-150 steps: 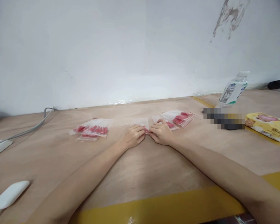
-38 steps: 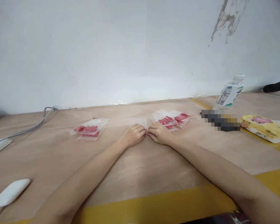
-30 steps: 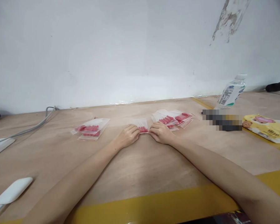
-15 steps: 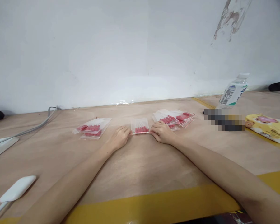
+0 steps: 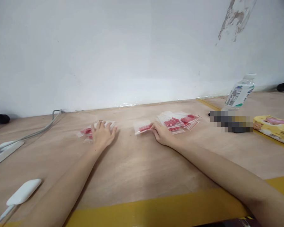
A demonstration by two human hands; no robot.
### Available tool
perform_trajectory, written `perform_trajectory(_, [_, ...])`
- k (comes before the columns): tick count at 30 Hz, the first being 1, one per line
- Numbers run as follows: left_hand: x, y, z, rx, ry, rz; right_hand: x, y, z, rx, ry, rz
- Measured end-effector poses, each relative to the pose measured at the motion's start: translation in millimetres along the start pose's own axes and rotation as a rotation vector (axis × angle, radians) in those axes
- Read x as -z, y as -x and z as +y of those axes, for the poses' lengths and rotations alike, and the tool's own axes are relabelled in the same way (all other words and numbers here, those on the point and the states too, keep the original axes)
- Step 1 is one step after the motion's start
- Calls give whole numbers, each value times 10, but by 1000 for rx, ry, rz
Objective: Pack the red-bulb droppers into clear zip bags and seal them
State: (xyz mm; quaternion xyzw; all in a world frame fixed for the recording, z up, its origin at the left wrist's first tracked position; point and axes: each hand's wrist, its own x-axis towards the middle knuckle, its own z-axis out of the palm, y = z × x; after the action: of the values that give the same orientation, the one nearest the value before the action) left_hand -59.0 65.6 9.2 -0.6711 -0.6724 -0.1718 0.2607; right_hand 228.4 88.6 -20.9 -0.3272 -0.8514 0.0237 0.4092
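My left hand (image 5: 101, 135) lies flat with fingers spread on the left pile of small clear zip bags (image 5: 85, 131) filled with red pieces. My right hand (image 5: 161, 134) pinches the right corner of a single clear zip bag (image 5: 143, 127) holding several red pieces, its left side tilted a little off the wooden table (image 5: 137, 167). Just right of that hand lies a second pile of filled zip bags (image 5: 177, 120).
A plastic water bottle (image 5: 240, 93) stands at the far right beside a yellow tissue pack (image 5: 273, 124). A white power strip (image 5: 4, 149) with a grey cable (image 5: 41, 130) lies at the left, a white object (image 5: 23, 191) nearer me. Yellow tape (image 5: 156, 209) edges the table; a white wall stands behind.
My left hand let go of the single bag and moved left onto the left pile. My right hand kept the bag and shifted it slightly toward the right pile.
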Motion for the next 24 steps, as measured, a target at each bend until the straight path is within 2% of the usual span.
perform_trajectory(2, [-61,-7,-137,94,-100,-96,52,-48,63,-17,-72,107])
perform_trajectory(4, [-93,4,-212,111,-130,-193,182,-86,163,-56,-78,205])
perform_trajectory(8, [-64,23,-164,58,-131,-255,623,-41,432,-134,0,273])
perform_trajectory(10, [-25,19,-89,27,-116,-262,869,58,549,-169,67,219])
perform_trajectory(13, [35,14,20,25,-72,-282,1163,234,614,-200,340,-75])
perform_trajectory(15, [75,17,84,23,-33,-307,1263,313,567,-197,592,-187])
perform_trajectory(18, [129,26,165,-22,19,-334,1237,327,403,-175,760,-130])
perform_trajectory(21, [158,21,196,-80,42,-340,1046,263,194,-91,684,-28])
perform_trajectory(24, [151,1,148,-106,37,-346,797,198,1,76,576,-20])
